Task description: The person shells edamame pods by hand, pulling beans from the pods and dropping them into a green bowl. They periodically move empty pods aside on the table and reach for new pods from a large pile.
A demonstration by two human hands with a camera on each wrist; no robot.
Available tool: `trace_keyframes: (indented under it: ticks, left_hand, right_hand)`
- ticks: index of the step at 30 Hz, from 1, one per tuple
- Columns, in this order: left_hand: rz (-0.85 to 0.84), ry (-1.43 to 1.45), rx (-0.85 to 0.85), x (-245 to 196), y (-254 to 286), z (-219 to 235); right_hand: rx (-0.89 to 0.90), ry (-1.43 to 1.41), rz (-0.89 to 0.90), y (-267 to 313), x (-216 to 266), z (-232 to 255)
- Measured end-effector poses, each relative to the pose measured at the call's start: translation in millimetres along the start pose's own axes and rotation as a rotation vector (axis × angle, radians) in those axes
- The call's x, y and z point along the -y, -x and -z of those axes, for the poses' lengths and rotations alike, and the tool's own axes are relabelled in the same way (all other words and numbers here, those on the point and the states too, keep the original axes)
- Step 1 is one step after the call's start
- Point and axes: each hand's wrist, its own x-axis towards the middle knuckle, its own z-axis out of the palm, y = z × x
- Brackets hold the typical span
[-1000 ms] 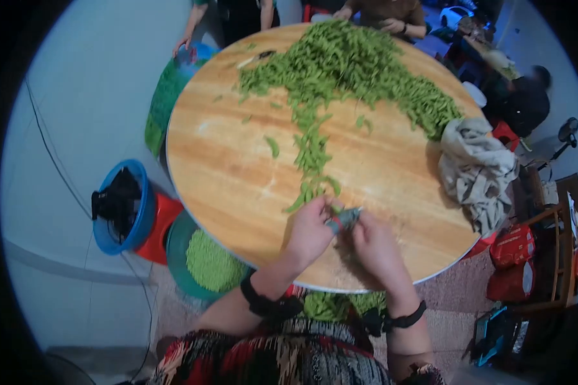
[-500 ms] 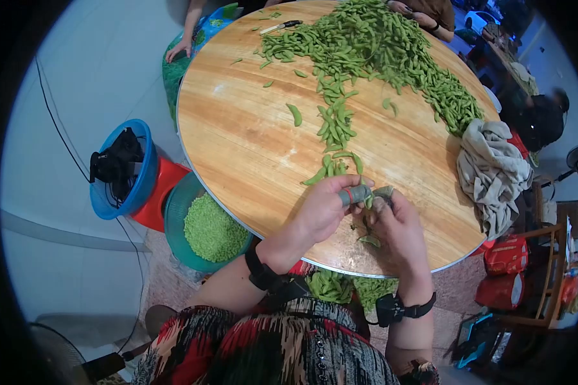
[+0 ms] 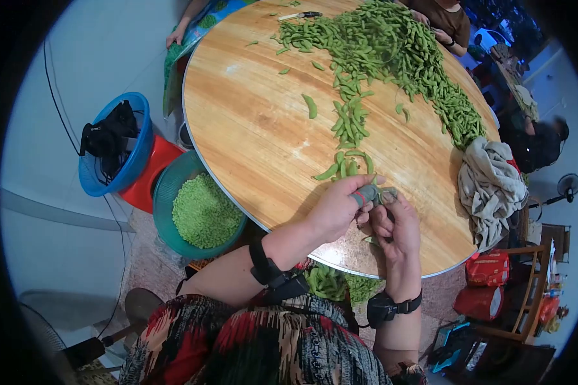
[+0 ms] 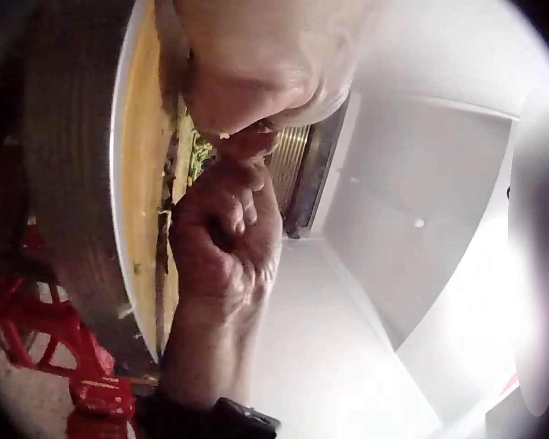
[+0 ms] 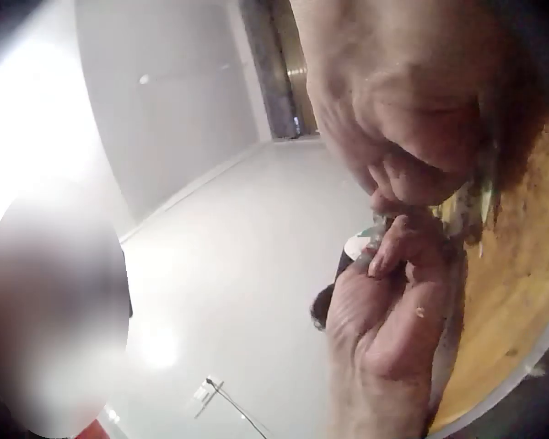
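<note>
My left hand [image 3: 337, 208] and right hand [image 3: 401, 224] meet over the near edge of the round wooden table [image 3: 257, 141]. Between their fingertips they pinch a green edamame pod [image 3: 379, 190], mostly hidden by the fingers. A grey wrap with a red band [image 3: 366, 194] covers a digit of the left hand; the right thumb has a grey wrap too. Both wrist views show the fingers curled and the fingertips together. Just beyond the hands lie several loose pods [image 3: 344, 168], a line of them running back to a large pile of pods [image 3: 392, 48].
Below the table's left edge stands a green basin [image 3: 162, 215] of shelled beans [image 3: 204, 215]. Beside it, a blue basin [image 3: 146, 138] sits on a red stool [image 3: 149, 176]. A crumpled grey cloth [image 3: 491, 186] drapes over the right edge. Another person's hands [image 3: 440, 35] are at the far pile.
The head view has shifted, so the table sits further right and higher. The pod between my hands shows less now, and the right hand's fingers are more curled beneath it.
</note>
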Motion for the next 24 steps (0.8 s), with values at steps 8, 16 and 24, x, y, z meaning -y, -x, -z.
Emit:
trace_keyframes:
  ticks: [8, 16, 24]
  left_hand:
    - [0.127, 0.339, 0.197, -8, 2, 1]
    - [-0.226, -0.708, -0.051, -10, 13, -15]
    - [-0.027, -0.266, 0.01, -4, 13, -25]
  right_hand:
    - [-0.064, -0.171, -0.114, 16, 10, 8]
    - [-0.222, 0.276, 0.343, 28, 27, 27]
    - [-0.369, 1.361, 0.899, 50, 5, -9]
